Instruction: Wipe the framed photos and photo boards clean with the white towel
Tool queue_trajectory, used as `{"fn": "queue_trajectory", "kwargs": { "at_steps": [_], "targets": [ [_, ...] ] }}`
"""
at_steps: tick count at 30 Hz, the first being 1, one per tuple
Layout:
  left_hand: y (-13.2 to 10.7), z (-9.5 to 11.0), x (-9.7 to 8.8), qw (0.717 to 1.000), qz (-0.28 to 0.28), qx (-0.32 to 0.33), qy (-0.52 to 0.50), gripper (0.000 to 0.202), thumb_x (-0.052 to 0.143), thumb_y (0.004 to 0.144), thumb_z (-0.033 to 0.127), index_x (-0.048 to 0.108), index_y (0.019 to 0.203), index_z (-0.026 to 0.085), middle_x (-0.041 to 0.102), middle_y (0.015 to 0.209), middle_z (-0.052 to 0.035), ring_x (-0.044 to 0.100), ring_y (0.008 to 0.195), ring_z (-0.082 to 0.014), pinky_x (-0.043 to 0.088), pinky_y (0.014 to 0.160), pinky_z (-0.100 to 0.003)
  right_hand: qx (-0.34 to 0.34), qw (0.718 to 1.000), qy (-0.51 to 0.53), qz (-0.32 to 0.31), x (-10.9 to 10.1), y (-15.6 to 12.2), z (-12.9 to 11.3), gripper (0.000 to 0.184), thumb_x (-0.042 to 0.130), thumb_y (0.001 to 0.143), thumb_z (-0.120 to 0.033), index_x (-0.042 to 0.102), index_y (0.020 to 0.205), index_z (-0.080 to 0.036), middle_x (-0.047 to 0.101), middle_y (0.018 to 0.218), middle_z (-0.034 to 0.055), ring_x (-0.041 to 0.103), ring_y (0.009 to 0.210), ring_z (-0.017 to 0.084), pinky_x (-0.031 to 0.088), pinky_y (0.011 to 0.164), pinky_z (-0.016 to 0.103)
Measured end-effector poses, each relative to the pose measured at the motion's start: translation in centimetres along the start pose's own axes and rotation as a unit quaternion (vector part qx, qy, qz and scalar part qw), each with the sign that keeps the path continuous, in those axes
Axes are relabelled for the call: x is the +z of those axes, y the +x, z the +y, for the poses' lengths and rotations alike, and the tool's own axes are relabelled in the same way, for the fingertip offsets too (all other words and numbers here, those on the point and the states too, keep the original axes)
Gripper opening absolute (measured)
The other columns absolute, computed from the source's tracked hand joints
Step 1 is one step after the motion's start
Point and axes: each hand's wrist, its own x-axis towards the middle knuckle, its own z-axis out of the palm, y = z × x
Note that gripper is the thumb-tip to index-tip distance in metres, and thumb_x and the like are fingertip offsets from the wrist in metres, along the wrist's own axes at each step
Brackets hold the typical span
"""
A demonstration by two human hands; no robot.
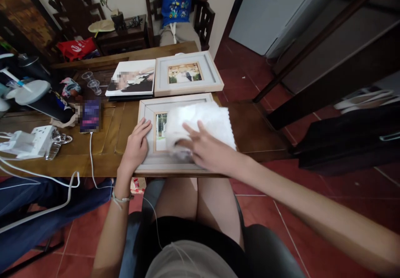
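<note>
A light wooden picture frame point(145, 163) lies flat on the table in front of me, with a small photo point(160, 124) set in its wide grey mat. My left hand point(137, 142) rests on the frame's left border, fingers stretched out. Over the frame's middle and right side, my right hand point(203, 146) presses a white cloth point(215, 117) against it. The fingertips are partly smeared by motion and some are bent into the cloth. The cloth hides much of the photo and the right part of the frame.
Behind lie a second framed photo point(189, 87) and a flat photo panel point(129, 90). To the left are a phone point(90, 115) on a white cable, a power strip point(42, 140), plastic cups point(94, 87) and a dark tumbler point(43, 101). A person in a blue shirt point(178, 3) sits opposite.
</note>
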Motion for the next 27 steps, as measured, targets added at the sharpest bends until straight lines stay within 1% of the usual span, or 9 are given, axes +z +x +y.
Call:
{"fn": "queue_trajectory", "kwargs": {
  "at_steps": [4,7,10,14,17,19,22,25,27],
  "targets": [
    [0.0,0.1,-0.1,1.000,-0.008,-0.003,0.005,0.048,0.038,0.089,0.004,0.060,0.130,0.018,0.058,0.140,-0.0093,0.040,0.141,-0.0238,0.032,0.117,-0.055,-0.027,0.994,0.097,-0.031,-1.7,-3.5,-3.7,0.051,0.041,0.075,0.003,0.062,0.117,-0.017,0.063,0.131,0.0102,0.035,0.142,0.030,0.031,0.114,0.061],
    [0.1,0.0,-0.2,1.000,-0.015,0.005,0.019,0.047,0.039,0.090,0.005,0.060,0.130,0.017,0.059,0.139,-0.0096,0.042,0.140,-0.0239,0.034,0.117,-0.054,-0.051,0.991,0.116,-0.044,-1.6,-3.7,-4.3,0.052,0.043,0.074,0.002,0.062,0.118,-0.017,0.063,0.132,0.0098,0.030,0.144,0.028,0.029,0.116,0.060],
    [0.2,-0.2,-0.2,0.999,-0.021,0.014,0.027,0.045,0.039,0.090,0.006,0.061,0.129,0.015,0.059,0.138,-0.0120,0.041,0.140,-0.0248,0.035,0.116,-0.054,-0.047,0.997,0.060,-0.021,-0.4,-2.1,-2.8,0.047,0.045,0.077,0.000,0.062,0.119,-0.014,0.052,0.144,0.0152,0.028,0.144,0.035,0.029,0.112,0.066],
    [0.2,-0.4,-0.2,0.999,-0.025,0.023,0.015,0.047,0.040,0.090,0.005,0.060,0.130,0.017,0.058,0.139,-0.0106,0.040,0.141,-0.0248,0.034,0.116,-0.056,-0.008,0.999,-0.034,0.033,1.0,1.8,1.3,0.046,0.043,0.083,-0.002,0.059,0.124,-0.014,0.045,0.149,0.0163,0.028,0.144,0.036,0.026,0.112,0.067],
    [0.2,-0.4,-0.3,0.999,-0.028,0.021,0.014,0.047,0.040,0.089,0.006,0.060,0.130,0.018,0.058,0.139,-0.0106,0.040,0.141,-0.0254,0.034,0.116,-0.056,0.044,0.993,-0.079,0.073,1.1,4.9,4.0,0.045,0.042,0.084,-0.003,0.059,0.125,-0.014,0.035,0.155,0.0159,0.020,0.145,0.041,0.021,0.110,0.074],
    [0.2,-0.5,-0.3,0.999,-0.027,0.021,0.017,0.046,0.039,0.090,0.006,0.061,0.129,0.016,0.059,0.138,-0.0113,0.041,0.140,-0.0255,0.034,0.116,-0.055,0.057,0.992,-0.086,0.077,1.2,6.3,4.7,0.046,0.041,0.084,-0.002,0.060,0.125,-0.013,0.032,0.157,0.0144,0.014,0.146,0.044,0.017,0.107,0.079],
    [0.1,-0.4,-0.2,1.000,-0.019,0.018,0.009,0.048,0.038,0.090,0.005,0.060,0.130,0.018,0.059,0.138,-0.0098,0.041,0.140,-0.0245,0.033,0.117,-0.055,0.053,0.996,-0.062,0.032,1.2,6.1,3.3,0.047,0.041,0.082,0.001,0.061,0.123,-0.012,0.035,0.155,0.0148,0.011,0.145,0.048,0.016,0.102,0.083],
    [0.1,-0.3,-0.1,1.000,-0.012,0.007,0.002,0.048,0.039,0.090,0.006,0.060,0.131,0.020,0.059,0.139,-0.0079,0.042,0.140,-0.0234,0.033,0.117,-0.055,0.025,0.999,0.006,-0.027,0.5,3.4,0.1,0.049,0.043,0.079,0.003,0.061,0.122,-0.012,0.039,0.153,0.0164,0.015,0.145,0.046,0.022,0.103,0.081],
    [0.1,-0.2,0.0,1.000,-0.010,-0.002,0.004,0.046,0.039,0.091,0.007,0.060,0.130,0.019,0.058,0.139,-0.0085,0.042,0.140,-0.0231,0.033,0.117,-0.055,-0.006,0.996,0.058,-0.060,-0.7,1.2,-2.2,0.049,0.043,0.078,0.004,0.062,0.120,-0.015,0.042,0.152,0.0139,0.020,0.145,0.041,0.027,0.106,0.075]
  ]
}}
